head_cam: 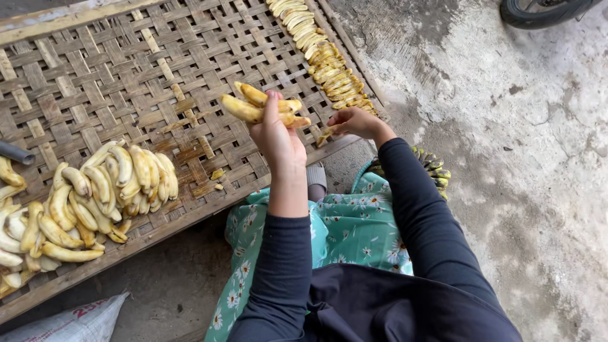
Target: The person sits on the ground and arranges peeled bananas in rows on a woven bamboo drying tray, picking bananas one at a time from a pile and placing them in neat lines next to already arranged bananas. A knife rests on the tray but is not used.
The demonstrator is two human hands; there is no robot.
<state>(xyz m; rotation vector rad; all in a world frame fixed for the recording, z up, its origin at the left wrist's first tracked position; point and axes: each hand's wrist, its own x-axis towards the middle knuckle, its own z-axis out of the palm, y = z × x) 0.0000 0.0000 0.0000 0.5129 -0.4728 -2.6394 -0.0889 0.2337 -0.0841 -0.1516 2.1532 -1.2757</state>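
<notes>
Several peeled bananas (259,104) sit clenched in the left hand (277,139) above the woven tray (126,76). Right hand (354,121) pinches a banana (326,135) at the tray's near edge, fingertips partly hidden.

A woven tray (126,69) fills the upper left of the frame. On it, a heap of peeled bananas (82,202) lies at the left edge, and a row of bananas (320,54) runs along its right side, top centre. At centre, the left hand (278,142) holds several bananas (259,106) above the tray; the right hand (354,121) rests just right of it, at the row's lower end. A sack (76,320) lies lower left; a tyre (544,11) sits upper right.
</notes>
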